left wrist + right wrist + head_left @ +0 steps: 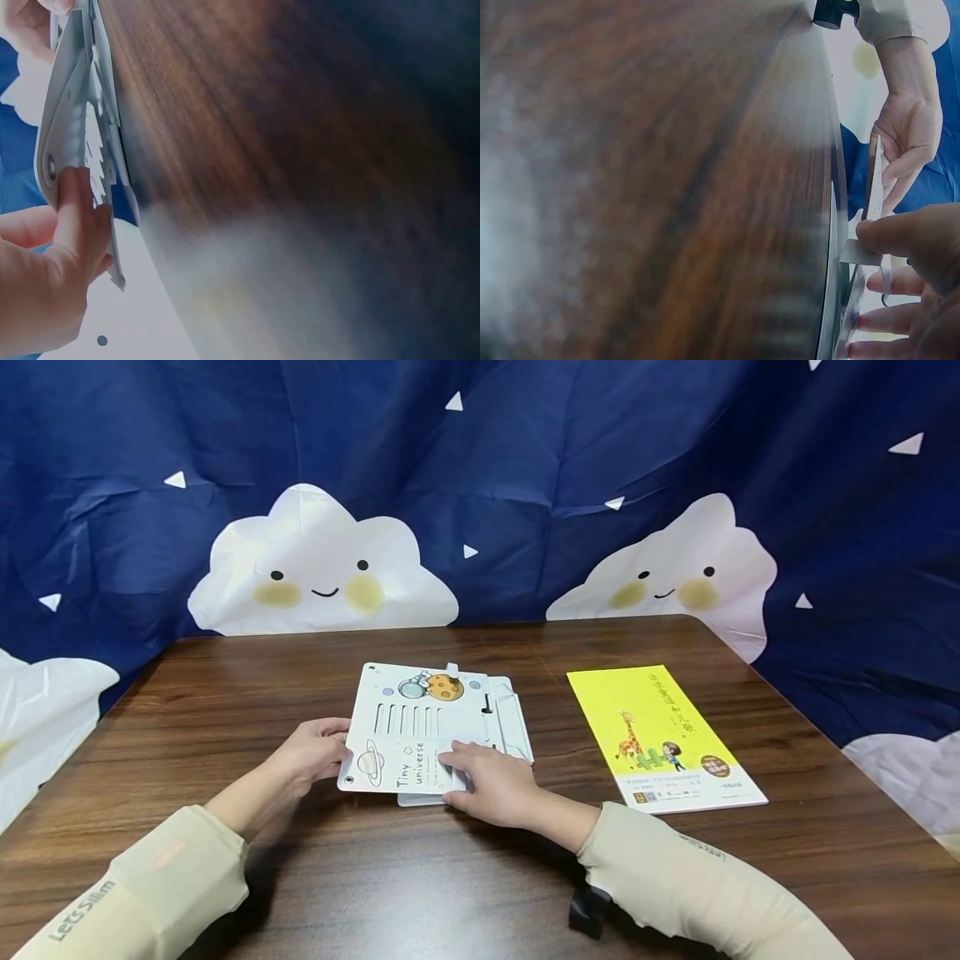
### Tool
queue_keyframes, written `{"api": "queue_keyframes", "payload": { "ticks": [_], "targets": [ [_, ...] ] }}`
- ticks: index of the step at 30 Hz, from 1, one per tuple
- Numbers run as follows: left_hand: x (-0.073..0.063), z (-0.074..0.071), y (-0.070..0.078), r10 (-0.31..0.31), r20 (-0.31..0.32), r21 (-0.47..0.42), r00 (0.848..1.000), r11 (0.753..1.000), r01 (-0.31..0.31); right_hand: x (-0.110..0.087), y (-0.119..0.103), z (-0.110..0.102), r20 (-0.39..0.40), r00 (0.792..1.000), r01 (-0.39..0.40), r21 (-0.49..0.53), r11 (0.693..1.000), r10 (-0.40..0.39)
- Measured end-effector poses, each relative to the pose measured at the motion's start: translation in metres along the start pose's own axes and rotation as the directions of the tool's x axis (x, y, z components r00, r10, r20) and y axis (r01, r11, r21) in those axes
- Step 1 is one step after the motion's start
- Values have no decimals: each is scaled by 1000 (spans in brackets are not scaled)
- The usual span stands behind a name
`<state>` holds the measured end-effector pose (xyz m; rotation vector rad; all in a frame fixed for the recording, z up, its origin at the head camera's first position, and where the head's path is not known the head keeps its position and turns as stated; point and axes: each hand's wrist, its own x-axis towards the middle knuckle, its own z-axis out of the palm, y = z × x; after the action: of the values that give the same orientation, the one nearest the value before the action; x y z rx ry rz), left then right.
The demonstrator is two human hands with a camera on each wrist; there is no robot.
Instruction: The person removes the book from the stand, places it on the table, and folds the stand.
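Note:
A white folding book stand (pixel 408 727), printed with planets, slots and the words "Tiny universe", is held tilted just above the table in the head view. My left hand (pixel 309 753) pinches its left edge. In the left wrist view the fingers (pixel 73 199) of that hand reach behind the panel, where a row of notches shows. At the lower right corner my right hand (pixel 497 785) grips the stand. The right wrist view has the right thumb (pixel 889 234) against a small flat tab, with the other fingers spread along the panel. White folding parts (pixel 512 722) stick out at its right side.
A yellow book (pixel 660 735) with a giraffe on its cover lies to the right on the brown wooden table (pixel 337 877). Behind the table hangs a blue cloth (pixel 510 460) with smiling clouds. A black device (pixel 588 910) is at the right forearm.

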<state>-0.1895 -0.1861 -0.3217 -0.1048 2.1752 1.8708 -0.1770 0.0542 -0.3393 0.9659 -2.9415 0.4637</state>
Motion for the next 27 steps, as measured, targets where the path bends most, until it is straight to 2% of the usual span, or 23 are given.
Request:
{"api": "queue_keyframes", "payload": {
  "ticks": [4,14,27],
  "targets": [
    [1,-1,-3,-1,-20,39,1000,999,1,1,-2,0,8,1000,-3,-26,1000,4],
    [4,-1,-9,-45,-40,120,998,992,50,1,-6,1,43,999,-21,-77,997,24],
    [6,-2,-17,-62,-46,93,997,993,66,0,-10,0,62,998,-3,-71,997,8]
  ]
}}
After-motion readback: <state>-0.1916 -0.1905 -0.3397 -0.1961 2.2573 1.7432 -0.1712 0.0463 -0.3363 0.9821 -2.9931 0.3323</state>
